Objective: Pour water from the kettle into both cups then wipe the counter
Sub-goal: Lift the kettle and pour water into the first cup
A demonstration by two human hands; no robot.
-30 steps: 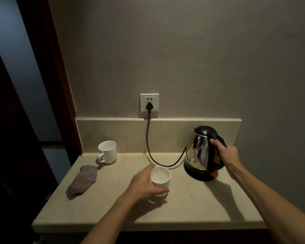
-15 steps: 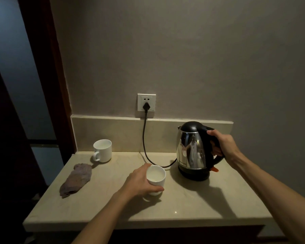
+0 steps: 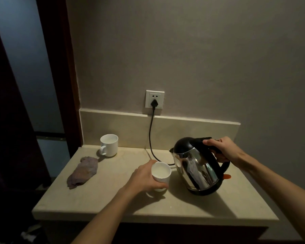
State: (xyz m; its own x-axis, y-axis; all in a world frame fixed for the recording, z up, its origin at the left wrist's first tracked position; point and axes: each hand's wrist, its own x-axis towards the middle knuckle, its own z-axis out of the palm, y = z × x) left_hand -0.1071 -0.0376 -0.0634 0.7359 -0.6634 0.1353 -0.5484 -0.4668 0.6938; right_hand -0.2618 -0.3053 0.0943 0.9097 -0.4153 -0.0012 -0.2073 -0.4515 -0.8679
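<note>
My right hand (image 3: 224, 149) grips the black handle of the steel kettle (image 3: 195, 166), which is tipped to the left with its spout above and beside a white cup (image 3: 161, 171). My left hand (image 3: 144, 177) is wrapped around that cup, which rests on the beige counter (image 3: 113, 196). No stream of water is visible. A second white cup (image 3: 109, 144) stands at the back left, handle toward the left. A crumpled purple-grey cloth (image 3: 84, 171) lies in front of it.
A black cord (image 3: 151, 136) runs from the wall socket (image 3: 155, 101) down onto the counter behind the kettle. A low backsplash lines the wall. A dark door frame stands left of the counter, whose left and front edges drop away.
The kettle has been lifted, carried left toward the held cup and tilted spout-down. My left hand has kept hold of the cup in about the same spot.
</note>
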